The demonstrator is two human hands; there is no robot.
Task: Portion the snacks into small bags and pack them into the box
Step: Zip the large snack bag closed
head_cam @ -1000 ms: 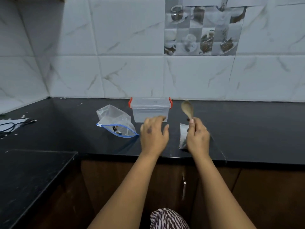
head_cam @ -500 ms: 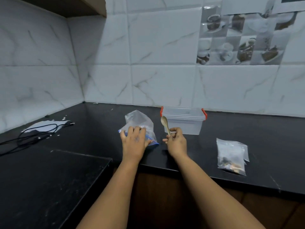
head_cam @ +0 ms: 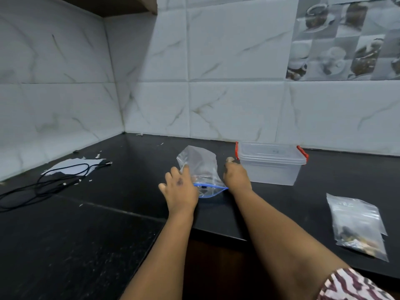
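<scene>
We take the clear lidded box (head_cam: 270, 163) with its red clips as our landmark; it stands closed on the black counter (head_cam: 134, 169), close to the tiled wall. Just left of the box lies the blue-zipped bag (head_cam: 200, 167), crumpled and mostly see-through, its blue edge turned toward us. Well to the right of the box and nearer the counter's front edge lie the small filled bags (head_cam: 359, 226), flat, with dark and tan snacks gathered at their near end. Far left of the box we see a black cable (head_cam: 54, 182) looped over a sheet of white paper (head_cam: 71, 165), with small white scraps scattered about.

Our left hand (head_cam: 179, 189) lies palm down on the bag's left side, its fingers spread and reaching over the plastic; whether they pinch it we cannot tell. Our right hand (head_cam: 236, 178) sits between the bag and the box, fingers curled round the wooden spoon (head_cam: 229, 159), only the tip of which shows above the knuckles. Both forearms stretch forward over the counter edge.
</scene>
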